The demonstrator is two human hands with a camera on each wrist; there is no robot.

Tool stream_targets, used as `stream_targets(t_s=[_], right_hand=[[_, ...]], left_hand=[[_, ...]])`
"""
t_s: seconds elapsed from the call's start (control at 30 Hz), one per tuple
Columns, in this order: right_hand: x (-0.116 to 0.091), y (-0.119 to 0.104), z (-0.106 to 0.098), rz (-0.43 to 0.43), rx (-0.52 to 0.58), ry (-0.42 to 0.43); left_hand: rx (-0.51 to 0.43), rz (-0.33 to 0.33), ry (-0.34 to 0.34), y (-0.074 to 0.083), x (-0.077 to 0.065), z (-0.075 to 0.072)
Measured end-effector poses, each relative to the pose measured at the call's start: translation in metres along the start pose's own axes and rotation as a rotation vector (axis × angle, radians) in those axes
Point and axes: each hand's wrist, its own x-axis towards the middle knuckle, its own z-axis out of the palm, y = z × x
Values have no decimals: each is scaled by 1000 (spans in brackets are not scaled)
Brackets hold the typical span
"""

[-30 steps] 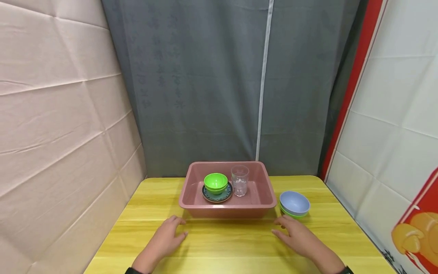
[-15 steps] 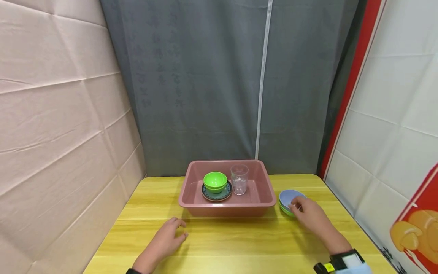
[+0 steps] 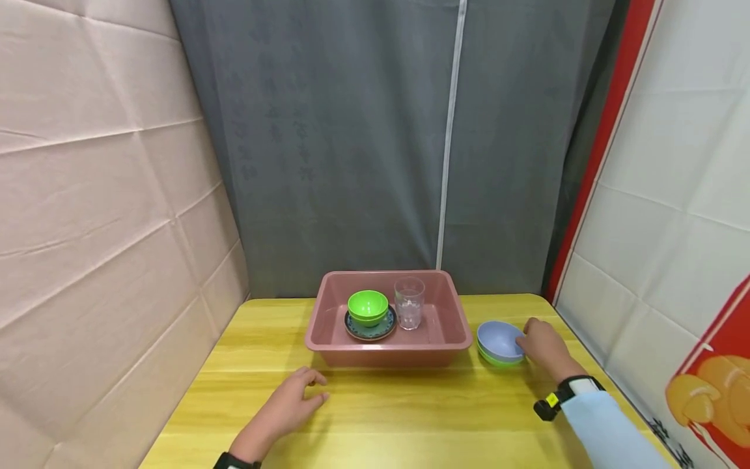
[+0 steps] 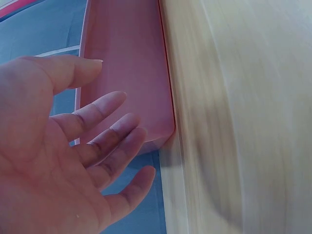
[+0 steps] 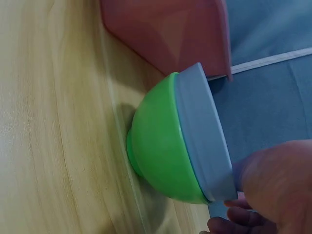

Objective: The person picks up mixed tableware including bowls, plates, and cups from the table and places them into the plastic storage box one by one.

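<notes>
A blue bowl (image 3: 498,339) sits nested in a green bowl (image 5: 156,141) on the table, to the right of the pink basin. My right hand (image 3: 543,346) pinches the blue bowl's right rim. In the right wrist view the thumb (image 5: 263,170) reaches over that rim, with the other fingers low on the outer side, partly hidden. My left hand (image 3: 288,405) is held near the basin's front left corner, holding nothing. Its fingers are loosely bent and apart in the left wrist view.
The pink basin (image 3: 387,355) stands at the back of the wooden table (image 3: 398,423). Inside it are stacked green bowls (image 3: 368,305) on a dark patterned plate (image 3: 370,331), beside a clear glass (image 3: 409,303). A grey curtain (image 3: 340,143) hangs behind.
My right hand has moved right and forward from in front of the bowls, round to the blue bowl's right rim, and now grips it. The left hand has barely moved.
</notes>
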Motion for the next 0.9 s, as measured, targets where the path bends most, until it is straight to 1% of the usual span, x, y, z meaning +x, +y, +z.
stream_targets(t_s=[0.13, 0.23, 0.37, 0.53, 0.67, 0.77, 0.9], right_hand=[[6, -6, 1, 20, -28, -19], [7, -8, 4, 33, -56, -19], [8, -9, 5, 54, -50, -7], [7, -12, 4, 86, -2, 12], [7, -12, 3, 105, 29, 28], [4, -9, 2, 103, 95, 26], [-2, -3, -1, 90, 235, 6]], left_hand=[[-7, -7, -8, 0, 2, -2], [-8, -6, -12, -3, 2, -1], [-20, -18, -25, -6, 1, -1], [-43, -38, -51, -7, 1, -3], [-48, -33, -49, -6, -1, -3], [-47, -27, -46, -6, -2, -1], [-38, -25, -43, -6, -3, 0]])
